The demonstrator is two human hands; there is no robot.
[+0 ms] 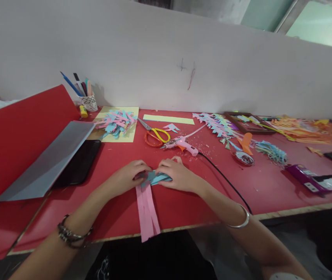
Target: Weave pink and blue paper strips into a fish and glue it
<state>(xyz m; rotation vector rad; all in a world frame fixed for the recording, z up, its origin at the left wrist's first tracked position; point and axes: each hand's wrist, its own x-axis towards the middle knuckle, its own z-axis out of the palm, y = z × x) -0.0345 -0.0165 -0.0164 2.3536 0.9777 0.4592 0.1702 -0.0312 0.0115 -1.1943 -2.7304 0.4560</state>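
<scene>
Both hands meet over paper strips near the front of the red table. My left hand [130, 177] pinches the crossing where a blue paper strip [155, 177] lies over a pink paper strip [146, 212]. Curled over the right end of the blue strip, my right hand [179, 175] has its fingers closed on it. The pink strip, in two lengths side by side, hangs down past the table edge. Just beyond my hands lie a pink glue gun [183, 144] and scissors [155, 136] with one red and one yellow handle loop.
Pink and blue folded paper pieces [117, 122] are heaped on a yellow sheet [129, 136]. A pen cup [89, 103] stands back left, near a red board [22, 136]. The glue gun's black cord [227, 179] crosses to the right, where a purple power strip [308, 179] lies.
</scene>
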